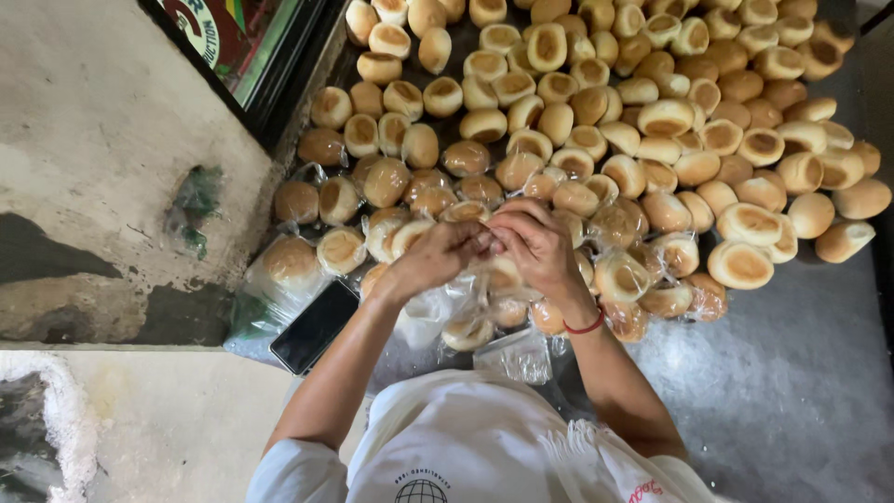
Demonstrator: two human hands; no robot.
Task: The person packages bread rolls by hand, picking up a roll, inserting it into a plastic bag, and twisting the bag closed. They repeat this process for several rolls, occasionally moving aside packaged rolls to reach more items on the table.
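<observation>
Both hands meet at centre over the table. Left hand and right hand are fingertip to fingertip, both pinched narrow on the mouth of a clear plastic bag holding buns. The bag hangs just below the hands, toward the body, long axis roughly vertical in view. Both hands equally near. Loose buns are spread beyond the hands; a dark phone lies left of the left forearm.

We think this is a small bakery: a big heap of round bread rolls covers the metal table, some already in clear plastic bags.
</observation>
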